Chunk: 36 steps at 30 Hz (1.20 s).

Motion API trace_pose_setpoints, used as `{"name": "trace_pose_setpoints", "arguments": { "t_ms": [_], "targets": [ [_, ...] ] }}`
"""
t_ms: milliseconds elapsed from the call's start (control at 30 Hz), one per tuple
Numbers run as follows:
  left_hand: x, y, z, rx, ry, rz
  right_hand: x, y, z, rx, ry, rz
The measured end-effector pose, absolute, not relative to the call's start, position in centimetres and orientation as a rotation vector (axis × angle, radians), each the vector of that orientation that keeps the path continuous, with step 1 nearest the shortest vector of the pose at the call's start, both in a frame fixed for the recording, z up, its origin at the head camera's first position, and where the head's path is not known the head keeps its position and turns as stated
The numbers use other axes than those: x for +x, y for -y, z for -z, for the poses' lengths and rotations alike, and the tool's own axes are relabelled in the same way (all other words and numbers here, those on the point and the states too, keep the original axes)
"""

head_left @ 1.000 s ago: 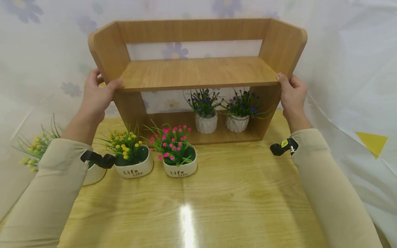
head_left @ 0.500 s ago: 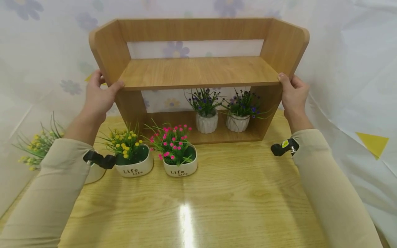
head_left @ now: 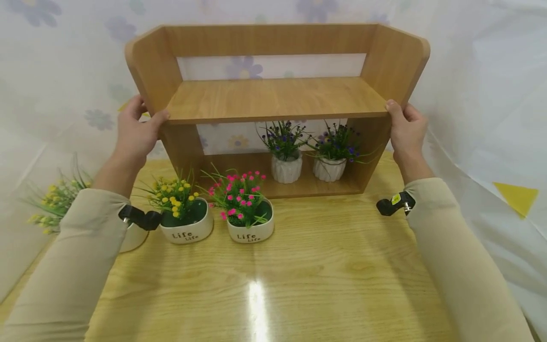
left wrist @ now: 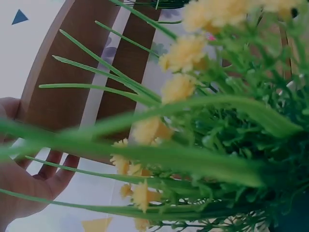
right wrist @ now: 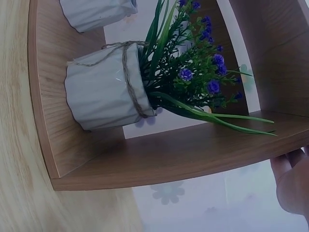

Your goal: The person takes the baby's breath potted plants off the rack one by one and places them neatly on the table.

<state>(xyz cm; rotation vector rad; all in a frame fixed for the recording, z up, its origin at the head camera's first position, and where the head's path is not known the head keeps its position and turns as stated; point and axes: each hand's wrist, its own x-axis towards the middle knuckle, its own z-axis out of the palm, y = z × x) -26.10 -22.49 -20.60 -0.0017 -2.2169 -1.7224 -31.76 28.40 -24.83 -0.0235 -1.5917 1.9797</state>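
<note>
A two-tier wooden desk shelf point(head_left: 273, 97) stands at the back of the table. My left hand point(head_left: 136, 133) grips its left side panel, thumb at the front end of the middle board and fingers round the outer side. At the opposite panel my right hand point(head_left: 406, 130) holds it the same way. Two white ribbed pots, a left one point(head_left: 287, 170) and a right one point(head_left: 329, 169), sit on the bottom board with purple flowers. In the right wrist view, twine circles a white pot point(right wrist: 108, 89); only part of my right hand point(right wrist: 293, 188) shows at the edge.
In front of the shelf's left part stand a cream planter point(head_left: 251, 232) with pink flowers and another cream planter point(head_left: 188, 232) with yellow ones. A third planter point(head_left: 134, 238) is partly behind my left sleeve. The wooden table point(head_left: 325, 270) stretches toward me.
The head view shifts slightly, so everything sits a little farther right in it. Both hands keep their grip on the shelf, and the pots stay in their places.
</note>
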Motion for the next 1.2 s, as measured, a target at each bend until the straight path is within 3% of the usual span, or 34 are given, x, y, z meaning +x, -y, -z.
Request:
{"name": "trace_pose_setpoints", "arguments": {
  "t_ms": [533, 1200],
  "targets": [
    [-26.8, 21.9, 21.0, -0.108, 2.227, 1.590, -30.9, -29.2, 24.9, -0.026, 1.578, -2.027],
    [-26.5, 22.6, 20.9, -0.065, 2.133, 1.885, -28.9, -29.9, 22.1, 0.001, 1.853, -2.078]
  ]
}}
